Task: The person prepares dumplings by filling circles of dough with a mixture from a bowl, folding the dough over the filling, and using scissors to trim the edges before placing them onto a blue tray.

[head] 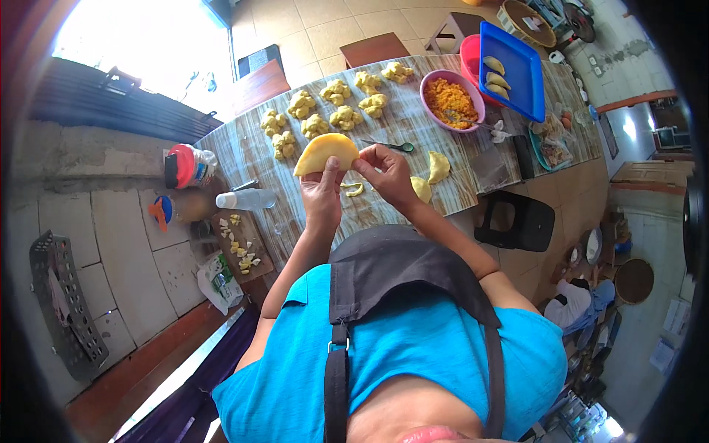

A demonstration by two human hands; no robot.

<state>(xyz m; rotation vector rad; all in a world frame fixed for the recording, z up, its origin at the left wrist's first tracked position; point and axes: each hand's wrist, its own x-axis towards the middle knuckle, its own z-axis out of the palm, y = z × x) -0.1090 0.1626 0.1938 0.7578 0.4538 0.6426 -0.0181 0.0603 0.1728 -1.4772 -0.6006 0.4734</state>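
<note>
A folded half-moon dough pastry [327, 153] is held up above the table. My left hand [322, 191] supports it from below, thumb pressed on its near face. With thumb and forefinger, my right hand [385, 171] pinches its right corner. Under my hands lies a curled strip of dough [352, 189]. Two more half-moon pieces, one [439, 166] farther off and one [421, 190] partly behind my right wrist, rest to the right. Beyond the pastry is a spoon with a green bowl [407, 147]. Several clusters of yellow dough lumps [314, 126] sit toward the far side.
A pink bowl of orange filling [450, 102] stands at the far right. Beside it a blue tray [515, 72] with several pastries rests on a red basin [469, 52]. A plastic bottle [246, 200] lies left, near a chopping board with cut pieces [243, 243]. A black stool [515, 220] stands right.
</note>
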